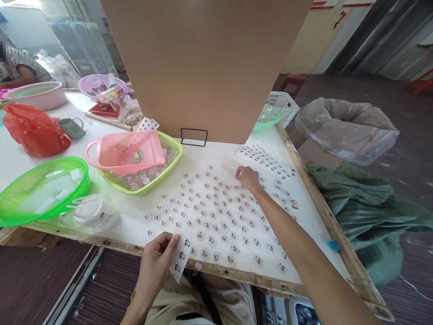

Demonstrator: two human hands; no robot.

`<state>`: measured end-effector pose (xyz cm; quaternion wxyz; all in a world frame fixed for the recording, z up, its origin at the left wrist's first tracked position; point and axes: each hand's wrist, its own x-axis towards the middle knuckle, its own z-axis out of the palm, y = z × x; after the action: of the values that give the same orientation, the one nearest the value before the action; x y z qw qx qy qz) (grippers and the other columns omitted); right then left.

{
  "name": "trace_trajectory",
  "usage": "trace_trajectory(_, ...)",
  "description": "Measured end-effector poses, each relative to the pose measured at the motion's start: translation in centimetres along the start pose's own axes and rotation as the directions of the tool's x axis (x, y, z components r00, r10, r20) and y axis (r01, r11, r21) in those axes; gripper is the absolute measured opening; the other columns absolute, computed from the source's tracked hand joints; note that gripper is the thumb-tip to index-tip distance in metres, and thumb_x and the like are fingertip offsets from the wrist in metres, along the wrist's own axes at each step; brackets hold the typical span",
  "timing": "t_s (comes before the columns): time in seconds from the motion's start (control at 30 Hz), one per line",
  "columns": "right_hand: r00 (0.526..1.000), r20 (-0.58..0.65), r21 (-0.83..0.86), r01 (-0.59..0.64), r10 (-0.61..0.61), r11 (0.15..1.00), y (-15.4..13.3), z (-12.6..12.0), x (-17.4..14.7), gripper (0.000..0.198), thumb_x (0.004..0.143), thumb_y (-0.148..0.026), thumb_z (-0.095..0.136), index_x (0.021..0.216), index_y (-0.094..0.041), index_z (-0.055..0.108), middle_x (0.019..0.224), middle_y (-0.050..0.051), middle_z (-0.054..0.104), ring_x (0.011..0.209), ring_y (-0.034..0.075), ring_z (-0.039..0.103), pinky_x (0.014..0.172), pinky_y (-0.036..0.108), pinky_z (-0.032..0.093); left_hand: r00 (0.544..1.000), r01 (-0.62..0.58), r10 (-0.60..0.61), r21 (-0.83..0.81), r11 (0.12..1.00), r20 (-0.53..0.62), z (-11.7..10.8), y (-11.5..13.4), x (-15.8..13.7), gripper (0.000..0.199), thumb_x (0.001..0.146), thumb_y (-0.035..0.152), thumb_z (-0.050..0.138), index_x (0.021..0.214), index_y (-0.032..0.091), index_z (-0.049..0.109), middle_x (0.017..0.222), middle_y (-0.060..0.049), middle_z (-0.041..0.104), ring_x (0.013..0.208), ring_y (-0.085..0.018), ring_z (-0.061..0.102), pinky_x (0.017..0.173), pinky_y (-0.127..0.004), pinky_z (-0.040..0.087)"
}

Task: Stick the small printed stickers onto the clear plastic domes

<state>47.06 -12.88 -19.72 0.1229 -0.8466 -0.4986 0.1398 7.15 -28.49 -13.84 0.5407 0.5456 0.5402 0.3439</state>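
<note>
A small strip of panda stickers is pinched between the thumb and fingers of my left hand, at the table's front edge. My right hand reaches to the far part of the worktop, fingertips pressed together low over the surface; what they hold, if anything, is too small to make out. Around and below it spread many clear round discs, in loose rows, with panda pictures on them. Just beyond my right hand lies a larger sheet of panda stickers.
A pink scoop basket rests on a yellow basket of clear discs. Left are a green basin, a clear plastic container and a red bag. A tall brown board stands behind. A blue cap lies at right.
</note>
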Motion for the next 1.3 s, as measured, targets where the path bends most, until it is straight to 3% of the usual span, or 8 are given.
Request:
trace_trajectory(0.53, 0.969, -0.209, 0.064, 0.145, -0.129, 0.987, 1.1, 0.5, -3.7, 0.018, 0.088, -0.024, 0.053, 0.087, -0.019, 0.071, 0.096, 0.009, 0.064, 0.09, 0.023, 0.059, 0.094, 0.042, 0.032, 0.999, -0.032, 0.032, 0.006, 0.999, -0.015, 0.1, -0.2, -0.3, 0.044, 0.085, 0.055, 0.064, 0.071, 0.014, 0.063, 0.06, 0.003, 0.044, 0.055, -0.01, 0.035, 0.049, -0.02, 0.026)
trace_trajectory(0.67, 0.953, -0.259, 0.139, 0.194, -0.154, 0.971, -1.1, -0.4, -6.8, 0.024, 0.091, -0.028, 0.048, 0.091, -0.017, 0.07, 0.094, 0.011, 0.066, 0.086, 0.024, 0.059, 0.092, 0.043, 0.036, 0.996, -0.055, 0.055, 0.002, 0.999, -0.072, 0.5, 0.3, -0.5, 0.045, 0.084, 0.055, 0.064, 0.066, 0.015, 0.058, 0.057, 0.004, 0.038, 0.054, -0.009, 0.03, 0.049, -0.021, 0.024)
trace_trajectory(0.73, 0.946, -0.266, 0.316, 0.269, -0.187, 0.91, -3.5, -0.7, -10.4, 0.028, 0.094, -0.036, 0.047, 0.094, -0.017, 0.068, 0.093, 0.01, 0.068, 0.08, 0.022, 0.06, 0.084, 0.039, 0.042, 0.994, -0.055, 0.053, -0.018, 0.998, -0.097, 0.8, 0.7, -0.5, 0.046, 0.084, 0.055, 0.064, 0.062, 0.016, 0.053, 0.056, 0.005, 0.034, 0.053, -0.009, 0.028, 0.048, -0.022, 0.022)
trace_trajectory(0.8, 0.938, -0.108, 0.576, 0.33, -0.33, 0.748, -6.3, -0.9, -15.0, 0.033, 0.093, -0.048, 0.05, 0.097, -0.02, 0.068, 0.094, 0.009, 0.07, 0.078, 0.021, 0.061, 0.073, 0.034, 0.046, 0.992, -0.05, 0.044, -0.042, 0.998, -0.121, 1.2, 1.1, -0.3, 0.048, 0.084, 0.054, 0.065, 0.06, 0.017, 0.048, 0.055, 0.006, 0.03, 0.052, -0.008, 0.025, 0.048, -0.022, 0.02)
trace_trajectory(0.9, 0.782, 0.172, 0.735, 0.304, -0.599, 0.607, -9.8, -0.7, -21.3, 0.033, 0.085, -0.048, 0.066, 0.108, -0.024, 0.065, 0.092, 0.003, 0.07, 0.075, 0.017, 0.061, 0.07, 0.03, 0.047, 0.988, -0.053, 0.043, -0.065, 0.996, -0.15, 1.6, 1.3, 0.0, 0.049, 0.083, 0.054, 0.066, 0.058, 0.018, 0.044, 0.054, 0.006, 0.028, 0.052, -0.008, 0.024, 0.047, -0.022, 0.019)
trace_trajectory(1.03, 0.781, 0.171, 0.751, 0.291, -0.6, 0.593, -11.7, 0.0, -23.9, 0.021, 0.085, -0.042, 0.066, 0.082, -0.021, 0.063, 0.074, -0.001, 0.063, 0.071, 0.015, 0.057, 0.068, 0.028, 0.044, 0.994, -0.066, 0.056, -0.1, 0.993, -0.095, 1.5, 1.2, 0.1, 0.046, 0.085, 0.054, 0.066, 0.062, 0.016, 0.052, 0.055, 0.005, 0.037, 0.052, -0.008, 0.03, 0.048, -0.021, 0.024)
trace_trajectory(1.2, 0.741, 0.174, 0.702, 0.368, -0.648, 0.609, -11.5, 0.1, -23.4, 0.026, 0.093, -0.038, 0.056, 0.075, -0.021, 0.061, 0.069, -0.002, 0.062, 0.067, 0.014, 0.054, 0.064, 0.027, 0.04, 1.0, 0.005, -0.004, -0.151, 0.988, 0.007, 0.8, 0.7, 0.0, 0.044, 0.084, 0.052, 0.067, 0.107, 0.014, 0.064, 0.055, 0.006, 0.044, 0.049, -0.008, 0.032, 0.045, -0.019, 0.024)
trace_trajectory(1.3, 0.734, 0.129, 0.664, 0.436, -0.667, 0.608, -11.6, 0.1, -23.8, 0.022, 0.095, -0.036, 0.055, 0.079, -0.022, 0.063, 0.07, -0.001, 0.064, 0.068, 0.015, 0.056, 0.069, 0.03, 0.041, 1.0, -0.016, 0.015, -0.154, 0.988, -0.008, 0.7, 0.4, 0.0, 0.038, 0.084, 0.049, 0.068, 0.096, 0.014, 0.064, 0.054, 0.007, 0.042, 0.049, -0.007, 0.032, 0.046, -0.019, 0.023)
